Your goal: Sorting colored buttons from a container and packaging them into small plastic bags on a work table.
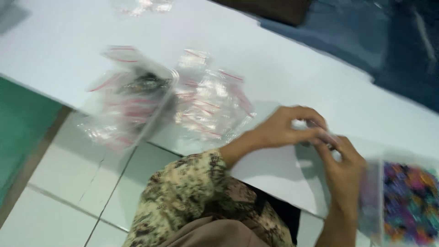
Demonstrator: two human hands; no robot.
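Observation:
My left hand [286, 128] and my right hand [343, 167] meet over the white table [274, 59], both pinching one small clear plastic bag [322, 132] between their fingertips. The frame is blurred, so what the bag holds cannot be told. My left arm wears a mottled brown and cream sleeve [192, 192]. A clear box of many-coloured small pieces [409, 201] stands just right of my right hand.
A pile of small clear zip bags with red strips [208, 105] lies left of my hands. A clear tray with more bags [130, 98] overhangs the table's near edge. White floor tiles [59, 183] and a green strip [18, 132] lie below.

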